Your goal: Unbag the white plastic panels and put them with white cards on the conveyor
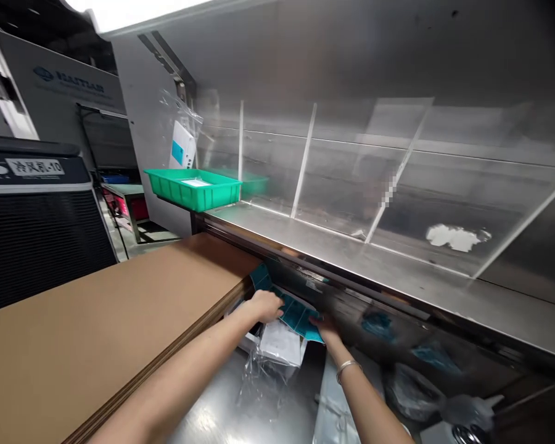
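My left fingers [266, 305] clenched the teal printed sheet [293, 314] from above, while my right fingers [321, 325] pinched its lower edge (a silver bangle [346, 369] sat on that wrist). Just below my fingers lay a clear plastic bag [259, 376] and white paper [281, 343]. A brown cardboard sheet [97, 314] lay to their left. Well beyond them ran a steel ledge [351, 259], with a green plastic tray [192, 188] at its far end.
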The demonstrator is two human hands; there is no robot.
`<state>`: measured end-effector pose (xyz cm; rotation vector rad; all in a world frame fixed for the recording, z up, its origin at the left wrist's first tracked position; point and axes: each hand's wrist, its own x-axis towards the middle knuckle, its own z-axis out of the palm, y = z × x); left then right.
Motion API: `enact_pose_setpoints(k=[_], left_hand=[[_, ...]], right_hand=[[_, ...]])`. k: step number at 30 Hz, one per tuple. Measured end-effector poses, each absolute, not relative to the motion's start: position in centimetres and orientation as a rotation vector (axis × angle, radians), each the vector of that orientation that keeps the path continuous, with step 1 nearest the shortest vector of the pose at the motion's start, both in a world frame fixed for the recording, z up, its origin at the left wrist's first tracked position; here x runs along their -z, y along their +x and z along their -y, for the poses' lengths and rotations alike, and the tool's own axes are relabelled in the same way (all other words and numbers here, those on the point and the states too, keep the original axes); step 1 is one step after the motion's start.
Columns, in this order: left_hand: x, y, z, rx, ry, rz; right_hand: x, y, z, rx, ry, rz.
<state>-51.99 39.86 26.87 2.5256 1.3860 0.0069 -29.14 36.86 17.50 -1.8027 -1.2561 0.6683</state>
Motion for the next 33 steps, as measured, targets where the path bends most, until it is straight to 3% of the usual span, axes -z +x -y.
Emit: enact_pose_setpoints(k=[4,8,14,24,33], left_hand=[[-24.7,-51.9,-38.3,-0.162,2.312,-1.363],[-23.4,-49.9,-31.9,-0.345,2.015,-1.208],[-19.7,-45.1,-22.3,-0.554,0.990,-0.742],[-19.7,-47.8,-21.7,-0.566,0.960,-0.784],[-16.5,-46.4,-22.3,-0.516,1.099,-0.945]], right_hand=[[-18.3,-26.7,-32.2,-0.658,-1.720,1.176],[-19.1,-27.6,-26.0,-1.007,-1.349,0.932],[-18.4,-31.5,-20.2,-1.091,-1.190,0.712],[-20.9,-29.6,-16.3,-1.319,-1.299,0.994],[-17.7,-28.5,-15.4,-1.281,-1.509,0.858]])
